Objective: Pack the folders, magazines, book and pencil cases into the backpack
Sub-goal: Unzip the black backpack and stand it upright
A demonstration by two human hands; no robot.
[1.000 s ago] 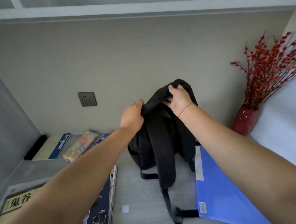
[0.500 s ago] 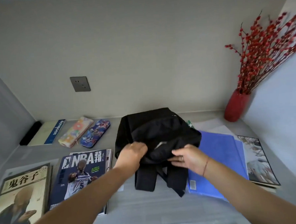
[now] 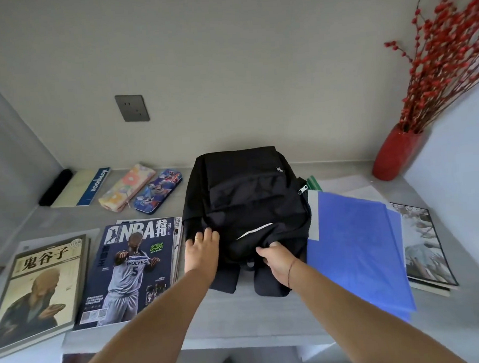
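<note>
Lying flat on the desk (image 3: 267,313), backpack (image 3: 248,206): right hand (image 3: 277,258) fingers pinched shut on its near fabric edge, left hand (image 3: 201,248) fingers spread, resting against its left side.

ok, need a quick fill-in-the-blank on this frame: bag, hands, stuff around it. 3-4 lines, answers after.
1. The black backpack lies flat on the ____.
2. The right hand grips the bag's fabric, while the ____ hand rests open on it.
3. The folder right of the backpack is ____ in colour.
4. The two pencil cases lie behind the ____ magazine.

Answers: desk; left; blue; NBA
</note>
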